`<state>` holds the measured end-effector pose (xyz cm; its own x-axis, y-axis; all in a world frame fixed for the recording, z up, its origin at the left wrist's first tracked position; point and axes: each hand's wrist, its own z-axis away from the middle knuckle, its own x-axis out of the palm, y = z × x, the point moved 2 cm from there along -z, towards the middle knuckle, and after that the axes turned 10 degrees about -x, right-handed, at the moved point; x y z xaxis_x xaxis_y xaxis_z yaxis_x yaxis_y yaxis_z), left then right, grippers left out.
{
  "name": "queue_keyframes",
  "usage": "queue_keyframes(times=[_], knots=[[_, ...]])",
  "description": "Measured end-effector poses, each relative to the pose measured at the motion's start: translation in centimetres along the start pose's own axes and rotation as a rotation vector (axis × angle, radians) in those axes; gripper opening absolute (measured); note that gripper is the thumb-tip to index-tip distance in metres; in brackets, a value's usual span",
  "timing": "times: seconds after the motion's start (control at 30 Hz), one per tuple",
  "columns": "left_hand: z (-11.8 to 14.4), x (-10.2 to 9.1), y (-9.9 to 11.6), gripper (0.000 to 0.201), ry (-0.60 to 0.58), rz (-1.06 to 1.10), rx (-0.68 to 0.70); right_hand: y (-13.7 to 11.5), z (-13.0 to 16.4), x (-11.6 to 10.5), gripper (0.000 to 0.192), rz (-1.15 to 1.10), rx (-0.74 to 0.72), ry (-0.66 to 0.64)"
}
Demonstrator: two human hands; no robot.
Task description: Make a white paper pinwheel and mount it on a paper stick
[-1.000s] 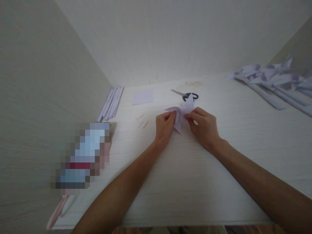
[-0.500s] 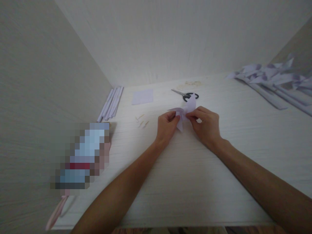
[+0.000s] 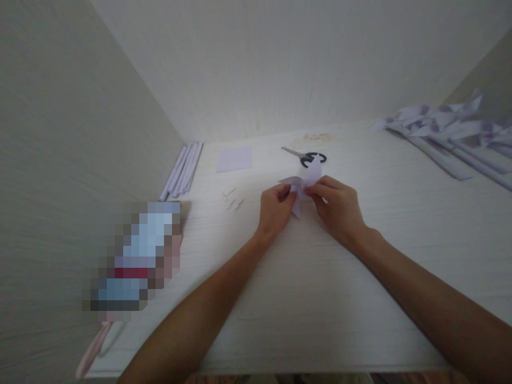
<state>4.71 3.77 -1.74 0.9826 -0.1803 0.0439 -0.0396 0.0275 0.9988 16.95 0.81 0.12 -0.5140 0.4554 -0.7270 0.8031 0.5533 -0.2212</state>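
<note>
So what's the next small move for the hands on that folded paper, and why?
Probably press the fold flat at the centre. Both the left hand and the right hand pinch the lilac paper where its flaps meet, and its points stick up off the table, so the crease looks unset. The scissors lie apart, untouched.

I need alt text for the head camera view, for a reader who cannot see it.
The left hand and right hand pinch a folded lilac paper piece between them over a white table. Behind lie black-handled scissors, a lilac paper square, and folded paper strips at far right.
</note>
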Motion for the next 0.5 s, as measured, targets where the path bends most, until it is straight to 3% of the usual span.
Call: queue_keyframes(times=[0.27,0.5], knots=[[0.13,0.02,-0.01,0.020,-0.007,-0.038,0.035,-0.70,-0.19,-0.20,0.025,0.166,-0.024,-0.170],[0.22,0.15,0.16,0.021,0.000,-0.036,0.041,-0.98,-0.20,-0.13,0.025,0.220,-0.026,-0.142]])
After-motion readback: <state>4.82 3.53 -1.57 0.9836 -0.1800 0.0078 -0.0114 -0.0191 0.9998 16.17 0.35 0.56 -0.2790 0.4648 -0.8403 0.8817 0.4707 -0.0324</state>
